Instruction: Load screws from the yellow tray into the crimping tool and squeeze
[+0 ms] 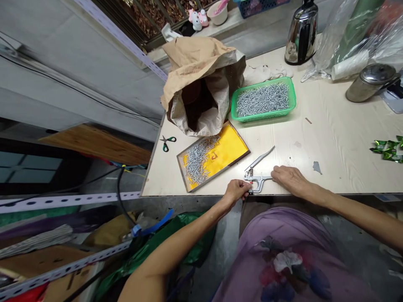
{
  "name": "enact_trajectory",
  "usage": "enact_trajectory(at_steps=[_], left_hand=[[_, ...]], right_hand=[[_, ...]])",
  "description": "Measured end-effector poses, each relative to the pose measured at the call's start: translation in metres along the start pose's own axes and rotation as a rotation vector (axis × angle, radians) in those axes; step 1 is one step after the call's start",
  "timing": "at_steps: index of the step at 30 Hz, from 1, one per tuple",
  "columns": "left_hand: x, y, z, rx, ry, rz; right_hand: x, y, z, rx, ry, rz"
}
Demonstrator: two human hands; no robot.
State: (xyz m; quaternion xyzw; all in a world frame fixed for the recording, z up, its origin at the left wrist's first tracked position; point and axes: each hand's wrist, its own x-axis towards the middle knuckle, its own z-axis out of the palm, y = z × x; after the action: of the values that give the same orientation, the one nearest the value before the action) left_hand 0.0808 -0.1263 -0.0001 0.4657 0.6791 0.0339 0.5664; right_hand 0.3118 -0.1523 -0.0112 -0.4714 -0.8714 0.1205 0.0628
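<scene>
Our right hand (289, 179) grasps the pliers (258, 180), whose lower handle (267, 178) runs crosswise toward our left hand (235, 191) at their head; we cannot tell what that one holds. Left of the pliers, nearer our left hand, metal pins (197, 161) lie in a tray (233, 144).

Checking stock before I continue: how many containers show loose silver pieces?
2: the green basket, right of the paper bag, and the yellow-lined tray, left of the silver pliers. The bag's dark inside could hide more.
</scene>
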Motion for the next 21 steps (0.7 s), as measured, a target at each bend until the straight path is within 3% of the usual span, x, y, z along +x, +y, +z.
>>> enact_trajectory(at_steps=[6,12,21], left_hand=[[-0.004,0.001,0.0,0.016,-0.005,-0.033],[-0.001,-0.004,0.001,-0.013,-0.01,-0.028],[-0.005,-0.001,0.003,-0.031,0.0,-0.027]], right_hand=[[0.01,0.016,-0.009,0.051,0.008,0.002],[0.034,0.032,-0.008,0.041,-0.087,-0.041],[0.032,0.025,-0.016,-0.006,-0.031,-0.02]])
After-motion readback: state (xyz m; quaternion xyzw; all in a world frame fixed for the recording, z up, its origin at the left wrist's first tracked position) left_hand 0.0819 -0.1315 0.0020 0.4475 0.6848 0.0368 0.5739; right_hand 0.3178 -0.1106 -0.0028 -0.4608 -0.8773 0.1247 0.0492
